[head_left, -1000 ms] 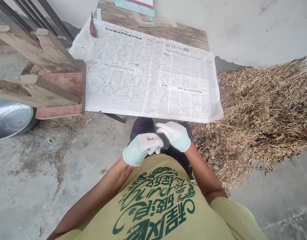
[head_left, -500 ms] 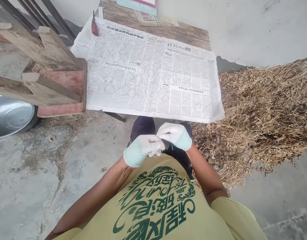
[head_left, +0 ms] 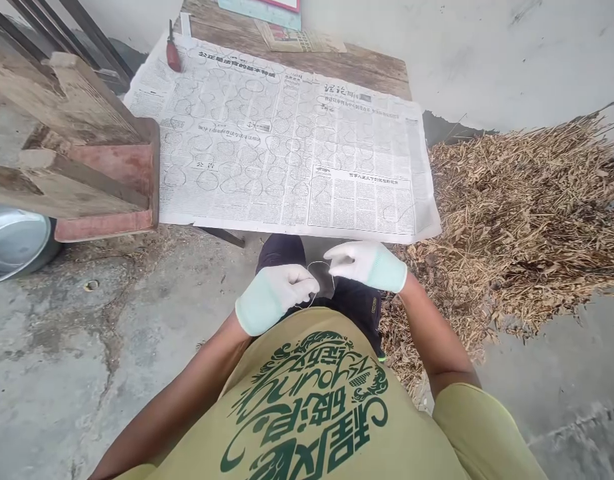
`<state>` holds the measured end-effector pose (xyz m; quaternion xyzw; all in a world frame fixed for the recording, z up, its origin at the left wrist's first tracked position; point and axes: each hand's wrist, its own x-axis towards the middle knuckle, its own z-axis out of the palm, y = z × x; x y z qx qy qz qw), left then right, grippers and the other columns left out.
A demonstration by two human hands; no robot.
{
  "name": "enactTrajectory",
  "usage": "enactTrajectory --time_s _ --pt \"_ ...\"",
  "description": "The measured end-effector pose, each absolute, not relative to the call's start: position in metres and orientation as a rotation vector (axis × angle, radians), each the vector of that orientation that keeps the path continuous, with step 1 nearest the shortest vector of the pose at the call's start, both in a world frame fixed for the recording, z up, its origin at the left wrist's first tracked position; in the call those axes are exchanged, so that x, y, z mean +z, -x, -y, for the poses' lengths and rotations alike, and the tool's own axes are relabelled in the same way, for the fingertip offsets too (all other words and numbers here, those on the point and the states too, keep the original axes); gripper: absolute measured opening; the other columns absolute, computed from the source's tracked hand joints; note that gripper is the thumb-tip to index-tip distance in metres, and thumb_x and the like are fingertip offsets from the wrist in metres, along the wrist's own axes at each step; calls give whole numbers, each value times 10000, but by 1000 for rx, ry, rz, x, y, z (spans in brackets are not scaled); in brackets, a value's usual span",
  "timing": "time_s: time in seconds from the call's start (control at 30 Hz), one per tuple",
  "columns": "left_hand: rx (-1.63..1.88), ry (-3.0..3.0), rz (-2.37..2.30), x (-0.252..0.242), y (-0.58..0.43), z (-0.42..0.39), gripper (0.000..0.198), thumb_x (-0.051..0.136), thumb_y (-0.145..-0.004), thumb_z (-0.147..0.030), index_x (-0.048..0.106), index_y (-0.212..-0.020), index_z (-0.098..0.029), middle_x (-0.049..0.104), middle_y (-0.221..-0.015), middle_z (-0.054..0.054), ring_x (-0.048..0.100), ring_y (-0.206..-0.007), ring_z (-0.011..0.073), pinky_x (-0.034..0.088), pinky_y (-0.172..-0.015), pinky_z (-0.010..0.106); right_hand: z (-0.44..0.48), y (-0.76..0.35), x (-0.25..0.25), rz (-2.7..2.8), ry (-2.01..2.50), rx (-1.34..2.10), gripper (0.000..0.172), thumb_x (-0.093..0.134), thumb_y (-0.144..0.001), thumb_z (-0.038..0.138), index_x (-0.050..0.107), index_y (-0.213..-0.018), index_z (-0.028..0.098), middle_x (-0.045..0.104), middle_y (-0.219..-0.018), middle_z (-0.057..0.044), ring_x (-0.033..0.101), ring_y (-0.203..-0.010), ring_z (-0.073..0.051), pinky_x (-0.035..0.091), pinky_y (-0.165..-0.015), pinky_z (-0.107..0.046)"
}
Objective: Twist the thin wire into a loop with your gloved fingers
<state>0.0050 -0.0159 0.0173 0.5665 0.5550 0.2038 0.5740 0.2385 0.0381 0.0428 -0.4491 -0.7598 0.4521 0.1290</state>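
My left hand (head_left: 281, 295), in a white glove with a mint cuff, is closed with thumb and forefinger pinched on a thin pale thread (head_left: 319, 262). The thread arcs across a small gap to my right hand (head_left: 361, 264), gloved the same way, and a short end hangs below its fingertips. That hand is closed on the thread with its fingers pointing left. Both hands are above my lap, just in front of the near table edge. A sheet of newspaper (head_left: 287, 207) marked with many hand-drawn rings covers most of the table.
A red-handled tool (head_left: 173, 57) lies at the newspaper's far left corner. An upturned wooden stool (head_left: 107, 173) stands at the left, with a metal basin (head_left: 17, 243) on the floor beside it. Dry stalks (head_left: 527, 227) are heaped at the right against the wall.
My hands have moved apart, the right one shifting to the right. The thread now spans the gap between them. The view has shifted slightly, so the table appears farther left.
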Motion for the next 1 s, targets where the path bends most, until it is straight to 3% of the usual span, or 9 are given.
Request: enactTrajectory --time_s 0.13,0.3,0.4,0.5,0.6,0.7,0.8,0.93,1.0 --pt "511 -1404 -1352 23 -13 17 237 596 -854 -323 674 -663 -205 706 -709 -9 614 -655 130 461 -634 233 -40 -223 43 2356 1336 1161 199 671 -956 251 794 -1113 242 802 -1059 -3 728 -964 -181 526 -896 -303" --pt "570 -1455 -1418 22 -17 18 267 581 -853 -311 612 -608 -211 652 -639 -20 571 -625 136 454 -633 246 -37 -208 40 2500 1220 927 249 543 -1028 180 790 -1004 202 776 -946 -14 658 -822 -145 440 -768 -264" --pt "597 -1453 -1435 18 -17 19 283 579 -868 -329 614 -615 -208 649 -636 -20 570 -631 135 455 -641 245 -34 -202 37 2433 1312 930 269 519 -1036 181 782 -988 199 774 -968 -17 658 -851 -147 438 -794 -263" --pt "594 -1393 -1446 16 -13 17 274 597 -870 -345 638 -639 -203 680 -665 -11 598 -649 135 470 -650 242 -35 -207 33 2351 1363 959 260 529 -1035 243 767 -1140 229 775 -1052 -19 680 -944 -174 473 -871 -291" --pt "589 -1338 -1389 16 -7 13 242 611 -855 -342 674 -674 -194 701 -681 3 618 -637 133 480 -628 239 -41 -224 34 2409 1183 903 361 483 -1057 283 658 -1371 260 756 -1114 -23 666 -977 -188 485 -915 -330" --pt "572 -1273 -1308 19 0 9 212 619 -823 -336 693 -697 -181 694 -661 12 576 -567 118 447 -538 226 -47 -238 42 2660 889 757 388 420 -1081 244 616 -1416 243 729 -985 -35 614 -844 -188 460 -795 -333" --pt "572 -1228 -1239 20 3 7 202 625 -804 -328 701 -700 -173 681 -633 15 530 -519 104 424 -492 214 -49 -237 51 2937 718 541 306 453 -1083 265 674 -1288 215 668 -837 -32 523 -710 -184 351 -659 -329" --pt "572 -1222 -1198 10 4 8 184 625 -822 -308 719 -737 -174 693 -653 12 533 -522 96 418 -485 199 -50 -227 52 3092 552 360 349 409 -1109 314 691 -957 179 640 -783 -35 487 -693 -181 287 -668 -343" --pt "555 -1216 -1197 5 4 8 184 621 -831 -307 724 -752 -177 699 -662 12 539 -522 95 414 -479 195 -51 -224 50 3106 477 318 399 380 -1118 313 675 -887 176 640 -771 -36 488 -697 -183 288 -685 -348"
